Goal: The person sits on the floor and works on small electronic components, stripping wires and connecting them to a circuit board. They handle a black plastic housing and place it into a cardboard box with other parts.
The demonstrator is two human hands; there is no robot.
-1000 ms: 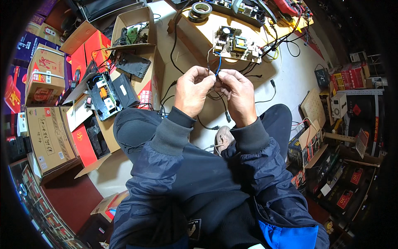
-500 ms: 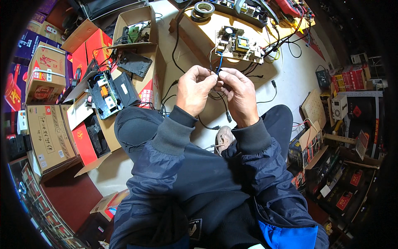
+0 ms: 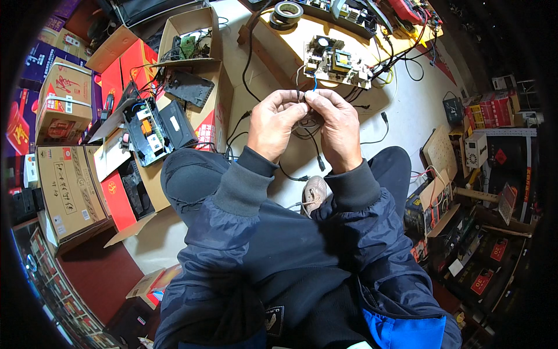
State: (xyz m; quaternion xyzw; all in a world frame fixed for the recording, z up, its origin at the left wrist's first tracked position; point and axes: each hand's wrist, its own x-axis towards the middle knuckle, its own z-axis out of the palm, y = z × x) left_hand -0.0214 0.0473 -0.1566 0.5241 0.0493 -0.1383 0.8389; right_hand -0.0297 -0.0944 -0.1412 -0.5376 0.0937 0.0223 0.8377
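Note:
My left hand (image 3: 277,124) and my right hand (image 3: 335,128) are raised together in front of me, fingertips meeting. Both pinch thin wires (image 3: 314,82): a blue one and a pale one that rise toward a circuit board (image 3: 337,61) on a low wooden bench (image 3: 279,43). A black cable (image 3: 317,152) hangs down between my palms toward my shoe (image 3: 314,192). The pinched wire ends are hidden by my fingers.
A roll of tape (image 3: 287,13) lies on the bench. Open cardboard boxes with electronic parts (image 3: 192,35) and an opened device (image 3: 152,125) sit at left, with stacked cartons (image 3: 64,168). More boxes and parts (image 3: 482,145) crowd the right. Cables trail over the white floor (image 3: 407,99).
Both hands have stayed together on the wires, shifting only slightly; the fingers work at the wire ends.

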